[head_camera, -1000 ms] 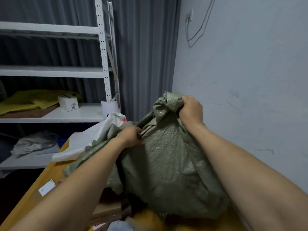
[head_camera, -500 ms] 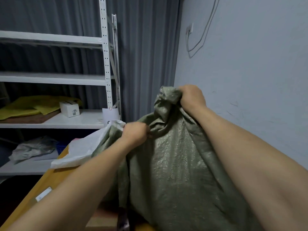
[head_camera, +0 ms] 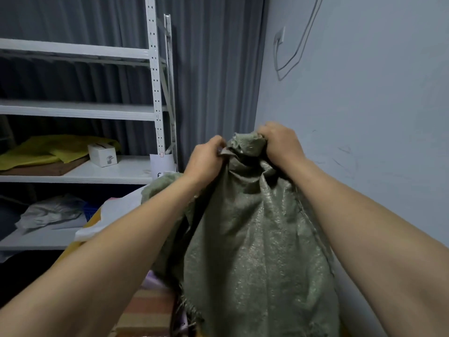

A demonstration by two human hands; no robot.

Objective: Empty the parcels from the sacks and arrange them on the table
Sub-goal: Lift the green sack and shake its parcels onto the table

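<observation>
Green woven plastic sack point(head_camera: 255, 239) is standing in the middle of the view, its bunched neck raised at twelve o'clock and its body hanging down over the yellow surface point(head_camera: 71, 250). Both hands are clenching that neck. The left hand point(head_camera: 206, 159) is pinching a fold on its eleven o'clock side, and the right hand point(head_camera: 279, 144) is gripping the gathered top at one o'clock. A crumpled white plastic bag point(head_camera: 114, 215) is lying on the surface just beside the sack, at nine o'clock. At seven o'clock a striped orange and pink item point(head_camera: 148, 305) is showing beneath the left forearm; I cannot tell what it is. Farther out at ten o'clock, a white metal shelving rack point(head_camera: 155, 93) is carrying a small white cardboard box point(head_camera: 102, 154) and yellow sheets point(head_camera: 48, 147). A grey pleated curtain point(head_camera: 213, 69) is hanging at twelve o'clock, and a pale blue-grey wall point(head_camera: 364, 105) is filling the three o'clock side.
</observation>
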